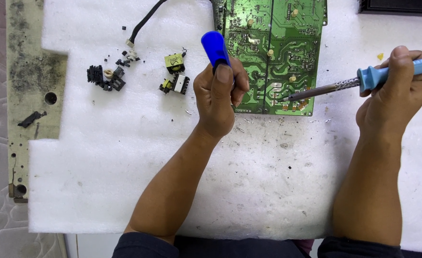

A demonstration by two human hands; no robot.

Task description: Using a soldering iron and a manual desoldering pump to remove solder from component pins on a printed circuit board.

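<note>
A green circuit board (287, 43) lies solder side up on a white foam sheet (125, 167). My left hand (218, 98) grips a blue-handled tool (214, 48), held upright at the board's lower left edge; its tip is hidden behind my fingers. My right hand (399, 93) holds a soldering iron (363, 81) by its light blue handle. The metal shaft points left, and its tip (285, 99) touches the board near the lower right corner.
Left of the board lie two small yellow-and-black transformers (175, 74), a cluster of black parts (106, 76) and a black cable with a white plug (144, 21). Solder bits litter the foam. A worn beige strip (29, 71) runs along the left edge.
</note>
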